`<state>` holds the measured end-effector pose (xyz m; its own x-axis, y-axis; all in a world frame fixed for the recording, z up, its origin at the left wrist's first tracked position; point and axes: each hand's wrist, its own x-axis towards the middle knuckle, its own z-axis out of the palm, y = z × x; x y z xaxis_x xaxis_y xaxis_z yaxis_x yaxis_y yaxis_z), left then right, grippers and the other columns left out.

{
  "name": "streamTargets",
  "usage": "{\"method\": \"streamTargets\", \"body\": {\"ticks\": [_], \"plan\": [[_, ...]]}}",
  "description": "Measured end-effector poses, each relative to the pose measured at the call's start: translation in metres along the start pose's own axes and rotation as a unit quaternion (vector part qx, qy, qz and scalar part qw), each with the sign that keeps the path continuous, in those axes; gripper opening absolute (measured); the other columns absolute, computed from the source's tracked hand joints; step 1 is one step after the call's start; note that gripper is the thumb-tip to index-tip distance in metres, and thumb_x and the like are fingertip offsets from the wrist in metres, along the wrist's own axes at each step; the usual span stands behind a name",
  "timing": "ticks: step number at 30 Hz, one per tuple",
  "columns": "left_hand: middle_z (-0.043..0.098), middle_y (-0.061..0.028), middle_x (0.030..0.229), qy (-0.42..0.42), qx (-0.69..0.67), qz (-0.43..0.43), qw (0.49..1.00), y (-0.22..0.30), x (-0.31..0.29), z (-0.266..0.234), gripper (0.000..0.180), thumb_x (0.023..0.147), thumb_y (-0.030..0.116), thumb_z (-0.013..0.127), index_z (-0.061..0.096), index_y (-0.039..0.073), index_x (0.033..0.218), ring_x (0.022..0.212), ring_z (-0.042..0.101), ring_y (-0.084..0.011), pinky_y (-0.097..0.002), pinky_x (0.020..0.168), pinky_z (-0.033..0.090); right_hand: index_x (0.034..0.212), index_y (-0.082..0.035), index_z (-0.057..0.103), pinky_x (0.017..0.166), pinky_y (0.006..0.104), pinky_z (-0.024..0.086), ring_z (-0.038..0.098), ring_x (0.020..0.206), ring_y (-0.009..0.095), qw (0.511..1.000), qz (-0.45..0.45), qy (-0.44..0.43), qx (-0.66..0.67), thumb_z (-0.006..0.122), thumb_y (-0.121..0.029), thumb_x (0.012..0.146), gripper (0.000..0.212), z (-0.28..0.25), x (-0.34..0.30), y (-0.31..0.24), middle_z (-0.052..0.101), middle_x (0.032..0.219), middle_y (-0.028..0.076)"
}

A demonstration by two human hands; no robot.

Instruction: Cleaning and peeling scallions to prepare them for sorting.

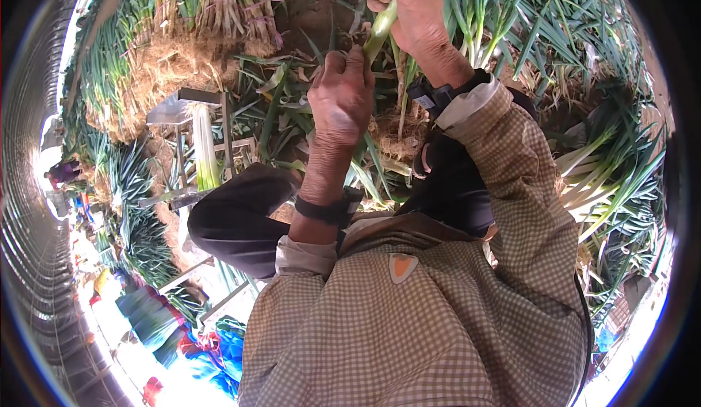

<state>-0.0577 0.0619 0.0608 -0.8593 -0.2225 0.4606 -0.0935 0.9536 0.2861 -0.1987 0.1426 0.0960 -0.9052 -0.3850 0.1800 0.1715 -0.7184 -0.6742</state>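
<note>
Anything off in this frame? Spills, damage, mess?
Some mess: loose leaf scraps lie strewn to the left of the left hand, in contrast to the tied green onion bundles at upper left. No clear damage visible.

Bright o'all; glare blown out lower L & lower R. Fisheye bends ribbed wall (29, 261) at L rim; corners blk. Trousers (454, 186) v. dark, little detail.

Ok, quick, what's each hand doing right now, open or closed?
Left hand: closed, fingers pinching the lower visible part of a green onion stalk.
Right hand: closed, holding the same stalk higher up.
</note>
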Motion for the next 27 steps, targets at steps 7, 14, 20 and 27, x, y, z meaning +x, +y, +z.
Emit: {"method": "streamTargets", "body": {"ticks": [7,14,20,27], "plan": [[0.06,-0.0131,0.082,0.009,0.013,-0.011,1.0,-0.004,-0.001,-0.001,0.022,0.079,0.009,0.065,0.067,0.007,0.101,0.071,0.064,-0.0293,-0.0373,0.062,0.052,0.114,-0.01,0.054,0.057,0.0292,0.042,0.045,0.064,0.009,1.0,0.008,-0.012,-0.015,0.066,-0.042,0.09,0.041,0.003,-0.003,0.003,0.047,0.079,-0.003],[0.067,-0.0042,0.086,-0.084,-0.63,-0.307,0.708,-0.054,-0.022,0.025,0.01,0.093,0.01,0.057,0.064,0.004,0.095,0.072,0.064,-0.0155,-0.0275,0.061,0.052,0.138,-0.003,0.041,0.068,0.0311,0.048,0.053,0.078,0.014,0.994,0.045,-0.098,-0.001,0.062,-0.057,0.087,0.077,-0.011,0.001,0.001,0.057,0.096,0.005],[0.066,-0.0097,0.092,-0.007,-0.751,-0.382,0.539,-0.064,-0.043,0.033,0.023,0.098,0.019,0.045,0.06,0.002,0.102,0.08,0.067,-0.0208,-0.0317,0.063,0.057,0.135,-0.001,0.044,0.064,0.0292,0.048,0.054,0.073,0.013,0.995,0.058,-0.082,-0.026,0.057,-0.06,0.089,0.076,-0.007,0.002,-0.008,0.06,0.096,0.005],[0.049,-0.0044,0.071,0.115,-0.789,-0.416,0.438,-0.098,-0.038,0.037,0.018,0.093,0.018,0.04,0.049,0.006,0.084,0.057,0.046,-0.0158,-0.0312,0.056,0.042,0.123,-0.001,0.053,0.052,0.0247,0.04,0.048,0.058,0.01,0.997,-0.022,-0.068,-0.007,0.05,-0.058,0.093,0.065,0.0,0.005,-0.022,0.059,0.081,0.003]]}}
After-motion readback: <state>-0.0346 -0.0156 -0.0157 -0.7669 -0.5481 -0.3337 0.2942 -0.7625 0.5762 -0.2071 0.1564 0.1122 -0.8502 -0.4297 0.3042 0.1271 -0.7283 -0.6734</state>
